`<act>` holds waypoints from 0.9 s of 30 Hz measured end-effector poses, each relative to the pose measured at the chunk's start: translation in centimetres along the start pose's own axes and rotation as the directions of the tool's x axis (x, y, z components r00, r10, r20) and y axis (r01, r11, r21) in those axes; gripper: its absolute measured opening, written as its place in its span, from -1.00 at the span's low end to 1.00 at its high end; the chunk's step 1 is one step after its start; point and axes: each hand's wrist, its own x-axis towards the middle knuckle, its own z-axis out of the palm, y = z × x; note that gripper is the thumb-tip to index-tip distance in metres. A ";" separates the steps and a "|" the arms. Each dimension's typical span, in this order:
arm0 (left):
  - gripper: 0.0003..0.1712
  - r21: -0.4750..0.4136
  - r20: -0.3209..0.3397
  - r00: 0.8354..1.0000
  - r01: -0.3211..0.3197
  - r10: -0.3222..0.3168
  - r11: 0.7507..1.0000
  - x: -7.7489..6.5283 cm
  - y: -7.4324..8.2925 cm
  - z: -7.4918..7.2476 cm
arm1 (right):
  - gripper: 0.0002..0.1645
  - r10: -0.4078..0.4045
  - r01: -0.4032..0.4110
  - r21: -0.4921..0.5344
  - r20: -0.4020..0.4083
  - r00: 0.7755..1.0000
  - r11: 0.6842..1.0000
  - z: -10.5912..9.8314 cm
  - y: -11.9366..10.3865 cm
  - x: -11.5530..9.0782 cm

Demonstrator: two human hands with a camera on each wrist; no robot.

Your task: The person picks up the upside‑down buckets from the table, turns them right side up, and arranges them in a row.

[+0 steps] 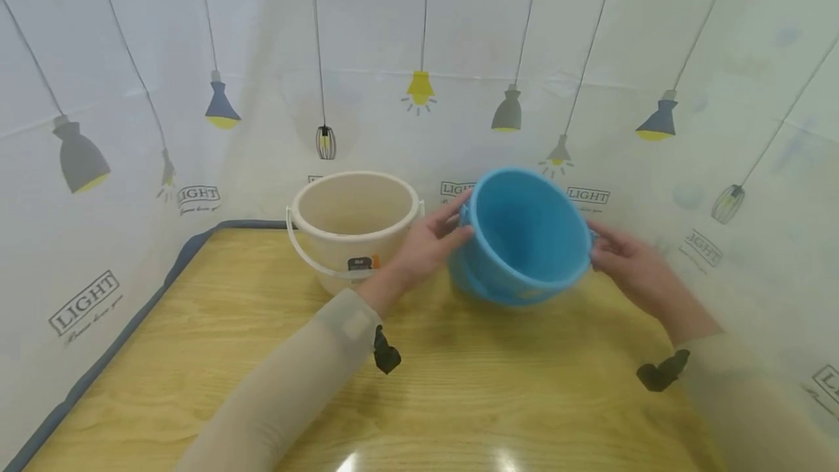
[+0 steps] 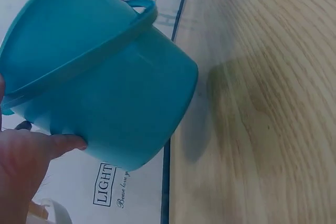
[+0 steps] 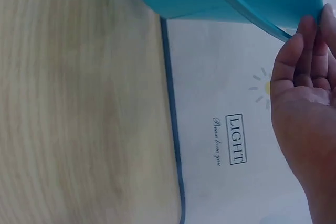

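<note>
A blue plastic bucket [image 1: 518,231] hangs tilted over the table, its mouth turned toward me and the floor of its inside in shade. My left hand [image 1: 419,250] grips its left side near the rim, and in the left wrist view the thumb [image 2: 68,144] lies along the outer wall. At the opposite side, my right hand [image 1: 632,272] pinches the rim edge with bent fingers [image 3: 289,59]. The bucket's handle [image 2: 79,66] lies down against its outer wall. Just left of my left hand stands a cream bucket [image 1: 357,206], upright with its handle lowered in front.
The wooden table [image 1: 393,399] carries the cream bucket near its back edge. A pale cloth [image 1: 262,93] printed with lamps rises behind and along both sides, with a dark blue border [image 1: 118,341] along the table's left edge.
</note>
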 end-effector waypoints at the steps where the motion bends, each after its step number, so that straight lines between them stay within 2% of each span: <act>1: -0.25 -0.012 -0.003 1.000 0.001 -0.001 1.000 0.0 0.0 0.1 | -0.27 -0.003 0.003 0.014 -0.007 1.000 1.000 -0.1 0.0 0.1; 7: -0.24 -0.118 -0.029 0.999 -0.023 0.020 0.993 0.0 -0.3 0.3 | -0.32 -0.050 0.048 0.198 0.002 0.999 0.979 -0.2 -0.4 0.6; 13: -0.26 -0.184 -0.048 0.999 -0.001 -0.008 0.983 0.1 -0.4 0.5 | -0.30 -0.085 0.071 0.295 0.035 0.996 0.953 0.1 -0.5 0.9; 19: -0.26 -0.289 -0.079 0.993 0.057 -0.083 0.956 0.7 -0.8 0.5 | -0.28 -0.016 -0.014 0.355 0.080 0.997 0.935 0.6 -1.3 2.0; 27: -0.31 -0.391 -0.094 0.983 0.108 -0.157 0.914 2.3 -2.5 0.9 | -0.23 0.014 -0.079 0.485 0.136 0.991 0.871 1.3 -1.6 3.2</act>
